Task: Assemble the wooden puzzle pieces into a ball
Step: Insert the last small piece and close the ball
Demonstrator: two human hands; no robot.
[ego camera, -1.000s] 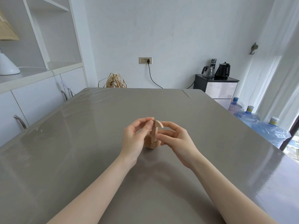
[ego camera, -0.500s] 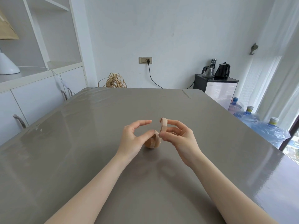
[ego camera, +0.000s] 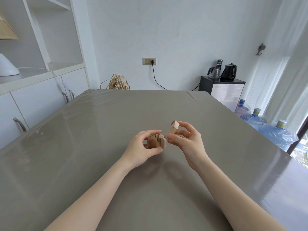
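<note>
A partly built wooden ball [ego camera: 156, 141] sits on the grey table [ego camera: 103, 134], with a slot open on its top. My left hand [ego camera: 141, 148] curls round it from the left, thumb in front and fingers over the back. My right hand [ego camera: 188, 140] pinches a single light wooden piece [ego camera: 173, 129] between thumb and fingertips. The piece is tilted, its rounded cap end up, its lower end close beside the ball's right side. The far side of the ball is hidden by my fingers.
White cabinets [ego camera: 33, 97] line the left side. A black side cabinet [ego camera: 223, 90] with kettles stands at the back right, and several blue water jugs [ego camera: 273, 130] sit on the floor at the right. Dried straw [ego camera: 118, 83] shows behind the table's far edge.
My right hand has pulled the single piece out of the ball and lifted it up and to the right. My left hand has closed round the ball.
</note>
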